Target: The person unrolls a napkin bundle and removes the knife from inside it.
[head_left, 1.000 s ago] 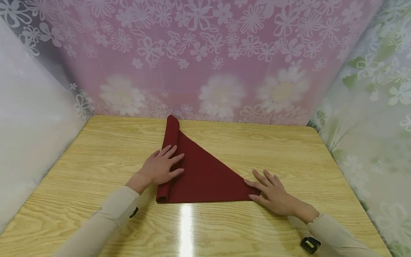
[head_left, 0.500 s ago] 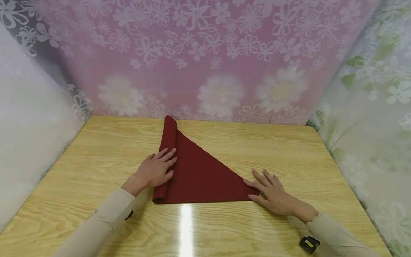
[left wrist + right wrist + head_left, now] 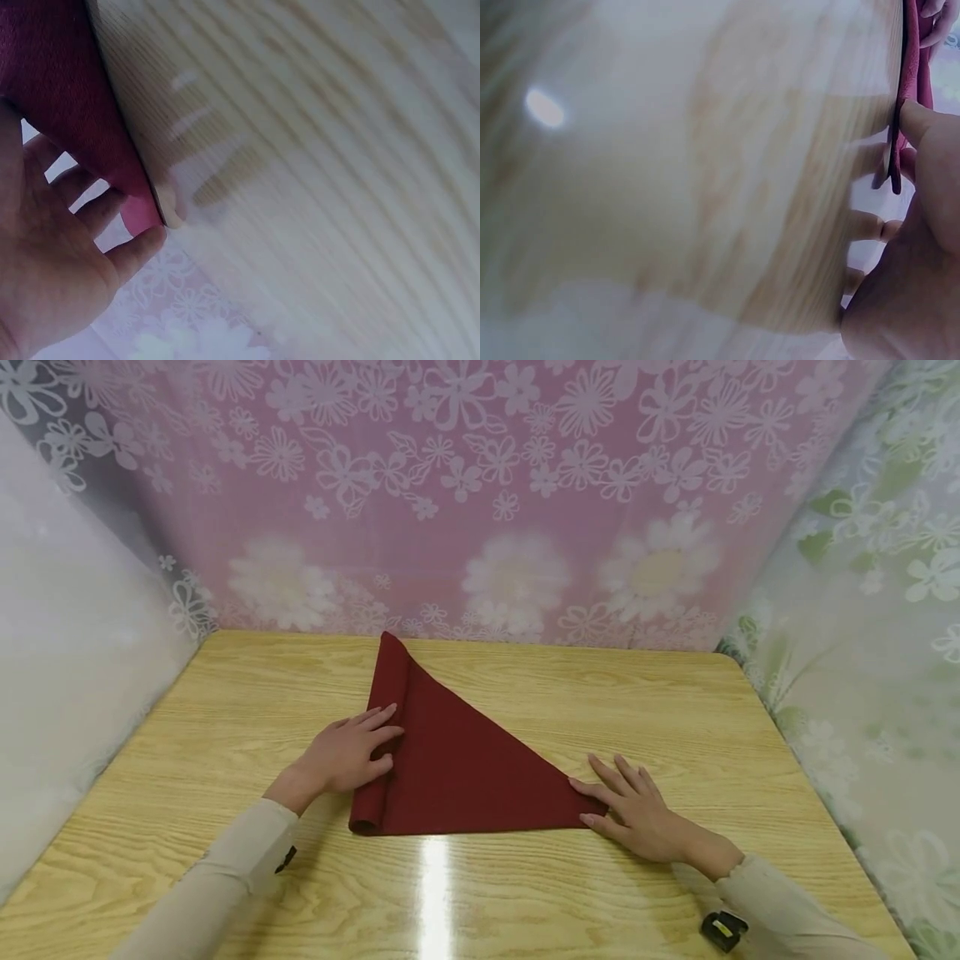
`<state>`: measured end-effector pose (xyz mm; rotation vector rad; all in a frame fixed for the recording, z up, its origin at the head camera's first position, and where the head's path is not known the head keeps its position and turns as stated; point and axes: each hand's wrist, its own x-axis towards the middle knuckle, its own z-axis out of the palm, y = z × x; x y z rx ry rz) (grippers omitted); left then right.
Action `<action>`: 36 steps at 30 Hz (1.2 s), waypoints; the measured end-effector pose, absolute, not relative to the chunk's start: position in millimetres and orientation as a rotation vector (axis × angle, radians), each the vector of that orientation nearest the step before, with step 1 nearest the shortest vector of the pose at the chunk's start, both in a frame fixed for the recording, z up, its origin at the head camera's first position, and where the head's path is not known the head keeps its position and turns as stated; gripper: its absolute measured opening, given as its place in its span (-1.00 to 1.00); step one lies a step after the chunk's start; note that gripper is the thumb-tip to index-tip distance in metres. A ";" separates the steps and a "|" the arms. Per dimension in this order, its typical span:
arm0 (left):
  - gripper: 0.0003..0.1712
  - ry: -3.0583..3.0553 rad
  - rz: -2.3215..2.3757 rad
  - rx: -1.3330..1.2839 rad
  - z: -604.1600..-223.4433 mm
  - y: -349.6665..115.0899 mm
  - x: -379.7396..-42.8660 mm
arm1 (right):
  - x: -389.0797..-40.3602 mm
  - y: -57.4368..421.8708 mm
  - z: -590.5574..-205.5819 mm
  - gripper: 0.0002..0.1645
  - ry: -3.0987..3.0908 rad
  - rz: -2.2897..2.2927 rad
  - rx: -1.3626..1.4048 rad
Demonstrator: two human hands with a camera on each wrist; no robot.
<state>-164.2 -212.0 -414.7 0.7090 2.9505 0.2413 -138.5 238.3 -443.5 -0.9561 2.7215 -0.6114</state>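
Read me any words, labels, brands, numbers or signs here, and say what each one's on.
No readable text anywhere.
Small black device with yellow marking by the beige right sleeve: any print is too small to read.
Dark red, partly rolled cloth: no lettering visible.

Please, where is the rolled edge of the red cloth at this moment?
In the head view, the rolled edge lies along the left side of the red cloth, partly under the left hand.
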 end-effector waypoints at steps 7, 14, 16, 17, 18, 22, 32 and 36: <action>-0.45 2.918 0.348 0.707 -413.4 -223.7 -164.7 | -137.5 238.0 -444.2 -0.37 2.728 -0.611 -0.957; -0.44 2.897 0.404 0.685 -410.7 -235.4 -161.4 | -137.1 237.6 -445.1 -0.37 2.740 -0.613 -0.969; -0.44 2.900 0.423 0.670 -410.1 -239.2 -159.7 | -137.1 237.0 -445.4 -0.37 2.743 -0.614 -0.979; -0.44 2.903 0.431 0.663 -409.9 -241.2 -158.9 | -137.0 236.7 -445.4 -0.37 2.743 -0.615 -0.981; -0.44 2.905 0.441 0.658 -409.9 -243.1 -158.4 | -136.9 236.5 -445.3 -0.37 2.743 -0.613 -0.981; -0.45 2.923 0.439 0.642 -410.0 -250.4 -157.1 | -136.1 236.4 -443.9 -0.37 2.742 -0.610 -0.977; -0.46 2.921 0.478 0.626 -411.4 -257.1 -155.2 | -137.8 237.7 -442.1 -0.36 2.715 -0.614 -0.955; -0.45 2.927 0.483 0.606 -414.2 -258.6 -152.6 | -138.2 236.7 -442.1 -0.36 2.704 -0.616 -0.958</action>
